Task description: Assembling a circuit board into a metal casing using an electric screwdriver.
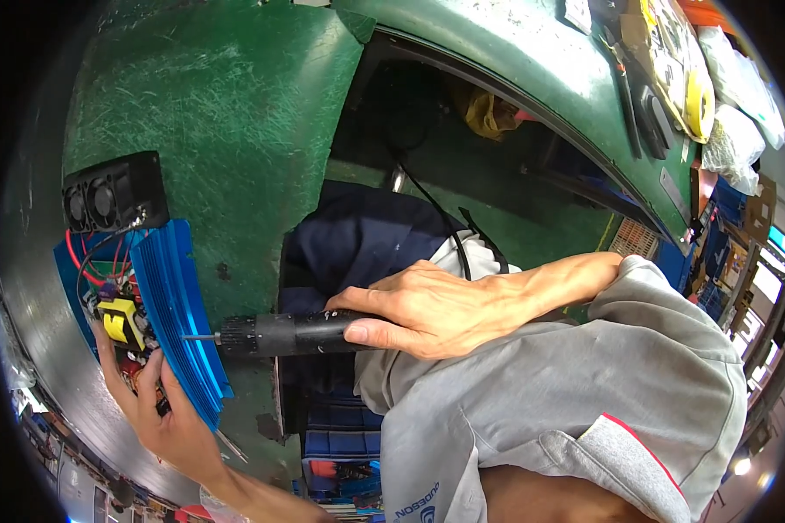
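Note:
My right hand (410,309) is wrapped round a black electric screwdriver (296,334), which lies level and points left. The tip of its thin bit (202,337) meets the side of a blue finned metal housing (179,301). My left hand (170,427) grips this housing at its near end, fingers reaching in over the circuit board. A yellow-wrapped transformer (120,322) sits on the board beside my fingertips. Red and black wires (83,253) run from the board toward a black block with two small fans (113,193). Any screw at the bit's tip is too small to make out.
The scratched green worktop (209,96) carries the housing and fans. Another green bench (532,44) holds black tools, a yellow tape roll (699,105) and plastic bags (733,148). Between the benches is a dark gap. An orange crate (634,238) stands beyond.

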